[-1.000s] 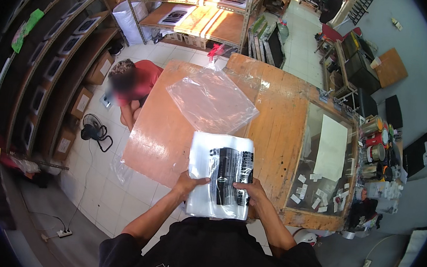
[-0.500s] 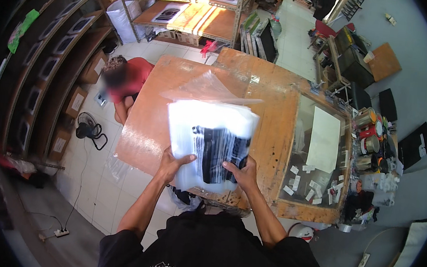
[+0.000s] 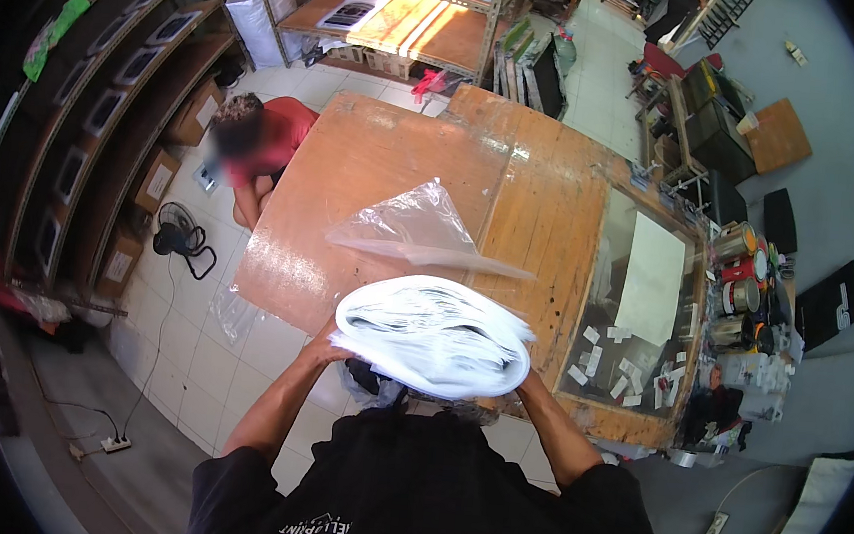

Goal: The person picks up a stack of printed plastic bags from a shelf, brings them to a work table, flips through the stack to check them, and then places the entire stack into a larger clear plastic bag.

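Note:
A thick stack of white sheets (image 3: 432,333) is bent into a rounded bundle, its layered edges facing up, at the near side of the table. My left hand (image 3: 322,345) grips its left end and my right hand (image 3: 532,384) its right end. The bundle hides most of the fingers of both hands. Just beyond it, a clear plastic sheet or bag (image 3: 416,221) lies creased on the brown board.
The wooden table (image 3: 549,186) has a glass-topped frame (image 3: 605,366) on its right, with a white sheet and small white pieces. Paint cans (image 3: 741,295) stand farther right. A person in red (image 3: 282,135) crouches at the left beside a fan (image 3: 177,232) and shelves (image 3: 106,141).
The stack was upright with its dark-printed face showing; now it is bent over, edges up, and nearer to me. Both hands have moved closer and lower with it. The plastic lies more exposed.

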`<action>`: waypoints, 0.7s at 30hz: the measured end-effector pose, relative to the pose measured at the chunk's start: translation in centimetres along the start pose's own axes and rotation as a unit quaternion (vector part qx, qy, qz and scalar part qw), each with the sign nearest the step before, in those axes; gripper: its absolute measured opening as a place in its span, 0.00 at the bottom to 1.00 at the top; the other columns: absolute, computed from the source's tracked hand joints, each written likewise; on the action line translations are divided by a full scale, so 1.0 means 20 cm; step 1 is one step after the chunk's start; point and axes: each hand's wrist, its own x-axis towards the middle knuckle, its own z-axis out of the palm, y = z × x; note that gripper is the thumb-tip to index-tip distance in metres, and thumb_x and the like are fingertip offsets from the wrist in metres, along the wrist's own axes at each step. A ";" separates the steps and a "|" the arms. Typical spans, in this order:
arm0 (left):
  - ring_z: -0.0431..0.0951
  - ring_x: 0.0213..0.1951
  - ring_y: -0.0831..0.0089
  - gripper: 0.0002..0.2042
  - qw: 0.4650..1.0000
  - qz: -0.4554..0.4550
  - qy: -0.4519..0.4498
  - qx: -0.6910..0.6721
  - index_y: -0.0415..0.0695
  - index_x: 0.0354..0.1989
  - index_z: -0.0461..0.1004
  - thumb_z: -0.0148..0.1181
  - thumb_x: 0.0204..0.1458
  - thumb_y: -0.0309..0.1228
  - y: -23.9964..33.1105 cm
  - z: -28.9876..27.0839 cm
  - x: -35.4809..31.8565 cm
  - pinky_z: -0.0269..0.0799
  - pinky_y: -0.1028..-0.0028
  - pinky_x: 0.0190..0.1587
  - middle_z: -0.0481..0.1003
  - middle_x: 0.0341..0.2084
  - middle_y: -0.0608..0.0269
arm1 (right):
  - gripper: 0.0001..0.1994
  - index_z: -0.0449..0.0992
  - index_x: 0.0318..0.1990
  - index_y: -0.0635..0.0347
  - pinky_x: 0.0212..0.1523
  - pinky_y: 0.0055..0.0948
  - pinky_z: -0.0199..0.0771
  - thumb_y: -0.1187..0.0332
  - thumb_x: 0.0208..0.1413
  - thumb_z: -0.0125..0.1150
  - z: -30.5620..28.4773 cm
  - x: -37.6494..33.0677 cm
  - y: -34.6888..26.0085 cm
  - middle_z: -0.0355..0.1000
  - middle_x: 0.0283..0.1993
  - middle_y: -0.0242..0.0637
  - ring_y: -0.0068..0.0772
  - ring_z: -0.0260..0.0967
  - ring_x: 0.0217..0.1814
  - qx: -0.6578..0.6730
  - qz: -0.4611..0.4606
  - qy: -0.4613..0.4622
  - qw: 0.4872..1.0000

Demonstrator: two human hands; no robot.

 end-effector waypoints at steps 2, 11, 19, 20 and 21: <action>0.74 0.53 0.66 0.33 0.993 0.039 0.024 0.105 0.37 0.54 0.71 0.77 0.38 0.36 0.04 0.00 0.02 0.70 0.65 0.57 0.76 0.50 0.52 | 0.26 0.63 0.65 0.67 0.57 0.29 0.72 0.74 0.59 0.59 0.16 0.02 -0.13 0.69 0.60 0.40 0.27 0.69 0.56 -0.049 -0.038 -0.026 0.998; 0.78 0.46 0.68 0.28 0.981 -0.168 0.087 -0.043 0.35 0.51 0.72 0.76 0.41 0.29 0.83 0.31 0.26 0.75 0.67 0.51 0.77 0.46 0.54 | 0.21 0.79 0.47 0.64 0.46 0.31 0.76 0.67 0.44 0.77 0.44 0.22 -0.79 0.79 0.41 0.37 0.28 0.76 0.43 -0.276 0.010 0.089 0.957; 0.81 0.44 0.62 0.26 0.933 -0.298 0.031 -0.198 0.33 0.52 0.73 0.75 0.43 0.26 0.25 0.71 0.30 0.79 0.60 0.48 0.79 0.44 0.51 | 0.30 0.75 0.52 0.64 0.51 0.36 0.76 0.74 0.36 0.79 -0.04 0.05 -0.57 0.78 0.47 0.42 0.37 0.76 0.48 -0.093 0.179 0.131 0.971; 0.81 0.44 0.62 0.25 0.950 -0.269 0.036 -0.155 0.32 0.50 0.74 0.75 0.42 0.26 0.23 0.76 0.31 0.80 0.61 0.47 0.79 0.43 0.50 | 0.31 0.74 0.53 0.65 0.52 0.37 0.75 0.75 0.37 0.79 -0.13 0.02 -0.47 0.77 0.48 0.42 0.37 0.75 0.50 -0.075 0.165 0.134 0.974; 0.81 0.44 0.62 0.25 0.944 -0.303 0.027 -0.130 0.31 0.50 0.75 0.75 0.43 0.26 0.38 0.78 0.31 0.80 0.61 0.46 0.79 0.43 0.49 | 0.32 0.73 0.55 0.65 0.53 0.38 0.75 0.76 0.37 0.78 -0.21 -0.02 -0.39 0.77 0.50 0.42 0.38 0.74 0.52 -0.062 0.157 0.143 0.975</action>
